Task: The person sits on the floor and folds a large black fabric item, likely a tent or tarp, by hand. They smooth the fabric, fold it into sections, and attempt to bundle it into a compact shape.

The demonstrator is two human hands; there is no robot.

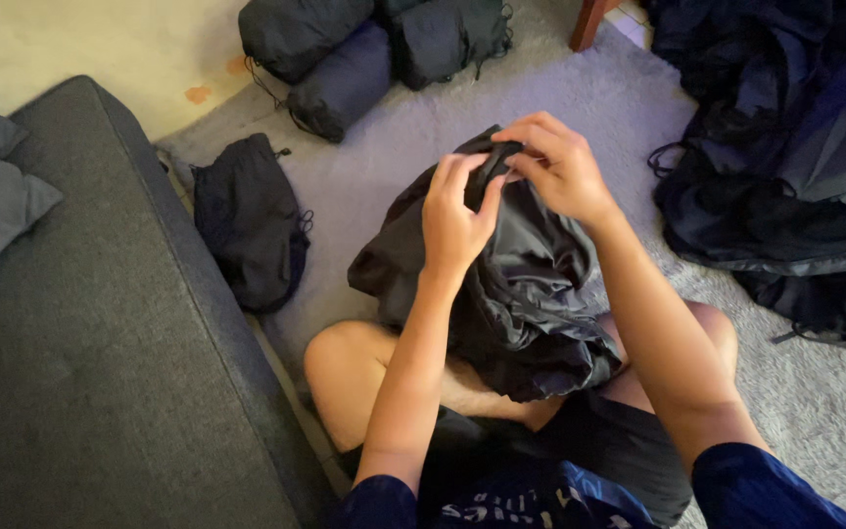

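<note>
Both hands (506, 186) pinch the upright bundle's (501, 284) top.

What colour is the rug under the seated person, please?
The rug is pale grey and shaggy, seen in the head view.

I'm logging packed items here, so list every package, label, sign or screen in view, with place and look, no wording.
Three stuffed black fabric drawstring sacks: top centre, on the carpet, rounded.
Flat black drawstring pouch: beside the grey sofa, limp.
No labels, signs or screens show.
</note>
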